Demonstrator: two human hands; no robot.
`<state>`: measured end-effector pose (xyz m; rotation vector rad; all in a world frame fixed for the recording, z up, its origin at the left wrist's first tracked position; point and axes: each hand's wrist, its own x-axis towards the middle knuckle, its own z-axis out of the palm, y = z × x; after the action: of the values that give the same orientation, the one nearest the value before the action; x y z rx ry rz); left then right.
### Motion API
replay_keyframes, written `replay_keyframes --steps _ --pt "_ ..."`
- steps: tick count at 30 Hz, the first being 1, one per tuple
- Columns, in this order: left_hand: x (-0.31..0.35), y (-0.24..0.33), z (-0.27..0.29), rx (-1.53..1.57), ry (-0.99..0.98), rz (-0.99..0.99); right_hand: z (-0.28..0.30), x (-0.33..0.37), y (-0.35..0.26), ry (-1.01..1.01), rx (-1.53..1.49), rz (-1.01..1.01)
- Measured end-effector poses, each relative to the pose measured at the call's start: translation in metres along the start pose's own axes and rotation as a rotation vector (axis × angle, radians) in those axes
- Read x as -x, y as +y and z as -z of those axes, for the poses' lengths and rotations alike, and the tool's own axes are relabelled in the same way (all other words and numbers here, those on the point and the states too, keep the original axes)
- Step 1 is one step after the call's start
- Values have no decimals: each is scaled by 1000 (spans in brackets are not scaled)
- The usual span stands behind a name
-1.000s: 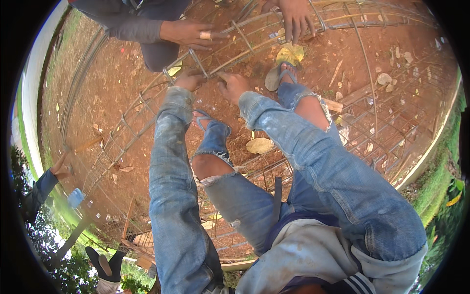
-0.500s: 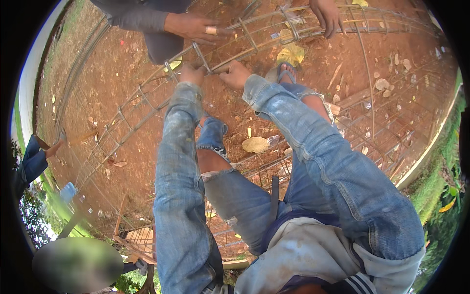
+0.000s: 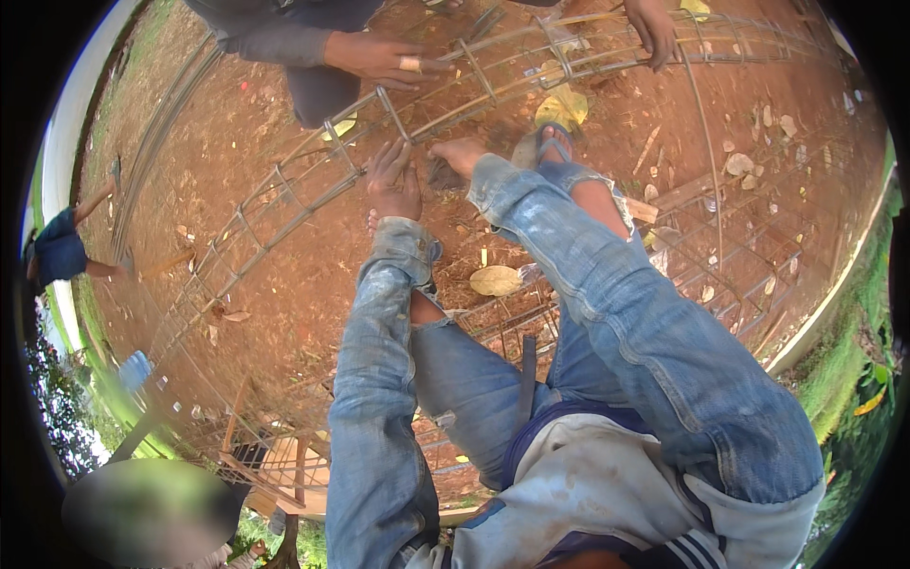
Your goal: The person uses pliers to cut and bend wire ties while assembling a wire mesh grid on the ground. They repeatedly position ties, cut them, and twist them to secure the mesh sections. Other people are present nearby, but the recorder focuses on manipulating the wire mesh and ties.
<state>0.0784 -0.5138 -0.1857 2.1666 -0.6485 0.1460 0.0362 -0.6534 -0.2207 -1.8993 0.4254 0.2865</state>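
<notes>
A long rebar cage [image 3: 284, 204] of thin bars with square stirrups arcs across the ground in front of me. My left hand [image 3: 393, 180] is at its near side, fingers stretched out beside the lower corner of a stirrup [image 3: 391, 112]. Close to the same bar, my right hand [image 3: 460, 155] is closed. A dark shape shows under its fingers, too small to make out. Across the cage, a co-worker's ringed hand [image 3: 384, 62] lies over the bars, and another hand [image 3: 652, 30] hangs at the cage farther right.
Loose bars [image 3: 156, 133] lie at the left, and wire mesh [image 3: 739, 251] covers ground at the right. Dry leaves [image 3: 496, 280] dot the red soil. A walking person's legs [image 3: 71, 247] show at the far left, near a blue plastic container [image 3: 136, 370].
My left hand has come off the bar and drawn back toward me, its fingers straightening. My right hand has barely moved. At the far left, the passer-by has come farther into view.
</notes>
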Motion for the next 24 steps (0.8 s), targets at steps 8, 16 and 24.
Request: replay_keyframes --steps 8,16,24 --pt "-2 -5 1 -152 -42 -119 22 19 -75 -107 -907 -523" --pt "1 -14 -9 -105 1 -39 55 34 -86 -188 -818 -555" --pt "-14 -13 -3 29 -9 29 33 4 -53 -69 -645 -498"
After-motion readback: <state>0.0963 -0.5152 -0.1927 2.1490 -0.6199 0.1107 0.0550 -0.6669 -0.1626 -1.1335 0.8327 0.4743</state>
